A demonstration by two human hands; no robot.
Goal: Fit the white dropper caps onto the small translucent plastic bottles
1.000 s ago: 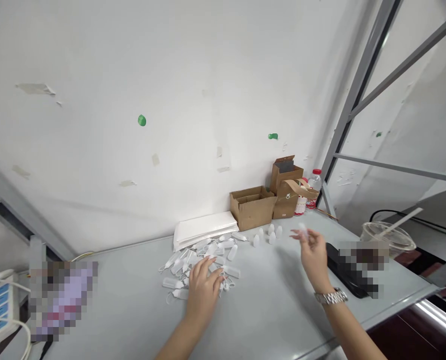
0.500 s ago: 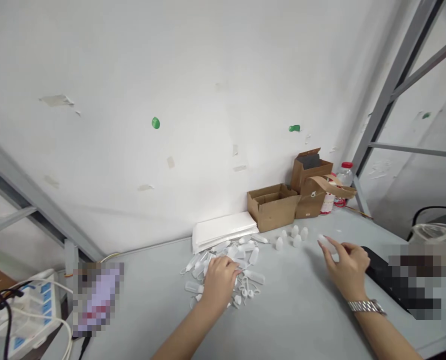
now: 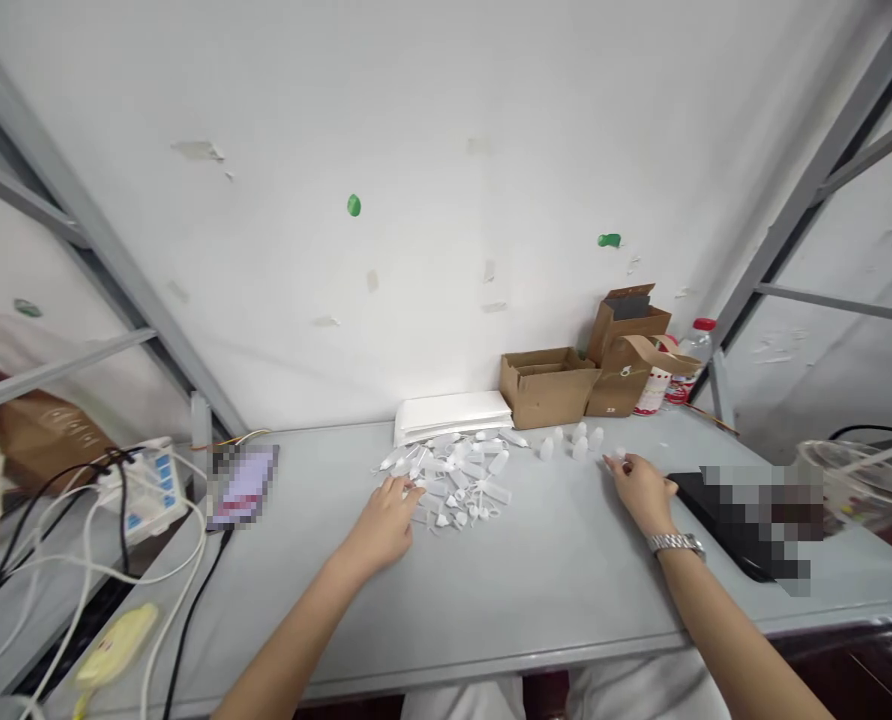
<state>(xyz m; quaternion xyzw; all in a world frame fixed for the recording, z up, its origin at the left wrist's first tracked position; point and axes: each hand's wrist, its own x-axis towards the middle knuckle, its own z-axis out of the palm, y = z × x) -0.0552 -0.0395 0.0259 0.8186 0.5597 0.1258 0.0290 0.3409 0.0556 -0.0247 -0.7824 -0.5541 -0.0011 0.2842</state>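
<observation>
My right hand (image 3: pixel 641 492), with a metal watch on the wrist, pinches a small translucent plastic bottle (image 3: pixel 619 455) low at the tabletop. Just left of it several like bottles (image 3: pixel 579 446) stand upright in a loose group. At the left edge of a heap of small clear squeeze bottles and white caps (image 3: pixel 465 470), my left hand (image 3: pixel 388 522) has its fingers curled together. Whatever lies between those fingertips is hidden.
Behind the heap lies a stack of white sheets (image 3: pixel 453 412), beside an open cardboard box (image 3: pixel 551 395) and a brown paper bag (image 3: pixel 617 370). A phone (image 3: pixel 245 485) and a power strip with cables (image 3: pixel 150 490) are at left. A black object (image 3: pixel 723 520) lies right.
My right hand has lowered the small bottle toward the standing group. My left hand has shifted from over the heap to its left edge. The view has tilted down and turned left.
</observation>
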